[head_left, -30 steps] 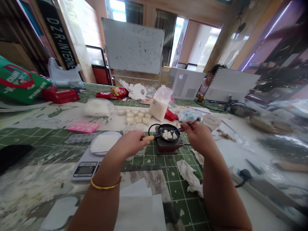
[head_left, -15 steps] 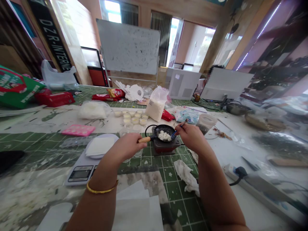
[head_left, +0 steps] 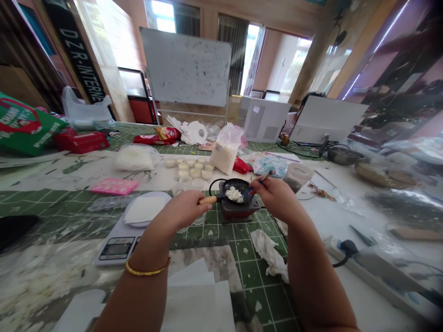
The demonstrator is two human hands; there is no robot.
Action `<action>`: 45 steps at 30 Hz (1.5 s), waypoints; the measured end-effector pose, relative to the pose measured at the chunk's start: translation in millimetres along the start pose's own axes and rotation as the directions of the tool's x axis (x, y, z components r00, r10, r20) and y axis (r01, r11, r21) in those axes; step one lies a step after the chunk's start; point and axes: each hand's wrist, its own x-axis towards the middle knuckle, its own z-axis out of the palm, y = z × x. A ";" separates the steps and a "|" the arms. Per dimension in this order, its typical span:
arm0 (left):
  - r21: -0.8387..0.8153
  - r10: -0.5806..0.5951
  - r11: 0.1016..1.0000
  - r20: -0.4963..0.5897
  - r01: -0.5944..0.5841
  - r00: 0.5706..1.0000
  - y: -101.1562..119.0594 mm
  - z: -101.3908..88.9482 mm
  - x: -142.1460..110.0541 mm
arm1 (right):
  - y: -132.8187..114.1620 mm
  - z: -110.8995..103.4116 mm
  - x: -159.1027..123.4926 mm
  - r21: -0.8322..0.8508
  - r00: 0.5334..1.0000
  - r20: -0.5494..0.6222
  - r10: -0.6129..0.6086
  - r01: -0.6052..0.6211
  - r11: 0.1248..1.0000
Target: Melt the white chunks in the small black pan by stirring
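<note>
My left hand (head_left: 189, 207) is closed around the wooden handle of a small black frying pan (head_left: 246, 185). The pan rests on a small dark-red hot plate (head_left: 237, 213). White lumps (head_left: 234, 194) lie in the pan, mostly toward its left and middle. My right hand (head_left: 272, 191) grips a thin stirring tool (head_left: 267, 176) with a bluish shaft. Its lower end reaches into the right side of the pan; the tip's shape is too small to tell. A kitchen scale (head_left: 119, 248) with white sheets (head_left: 144, 209) on top stands left of my left hand.
Behind the pan are several small filled cups (head_left: 194, 172) and a bag of white pellets (head_left: 225, 151). A clear plastic cup (head_left: 297, 176) stands beyond my right hand. Crumpled tissue (head_left: 269, 256) lies in front, a power strip (head_left: 374, 272) to the right, and a pink mould (head_left: 114, 186) to the left.
My right hand has shifted slightly left with the stirring tool, and the white lumps sit a little farther left in the pan. My left hand keeps its hold on the handle.
</note>
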 end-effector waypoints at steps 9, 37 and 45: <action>0.010 0.008 1.000 -0.016 -0.008 1.000 1.1 0.1 -1.3 | -6.5 8.7 -2.2 0.036 0.998 0.007 -0.061 0.060 0.998; 0.031 0.006 1.000 -0.042 -0.004 0.999 3.9 -2.5 -3.7 | -12.0 10.0 -2.6 -0.134 0.999 0.021 -0.046 0.049 0.990; 0.010 -0.005 1.000 -0.033 0.006 0.999 2.5 -1.5 -1.9 | -1.2 6.9 0.8 -0.164 1.000 -0.009 -0.006 0.004 0.987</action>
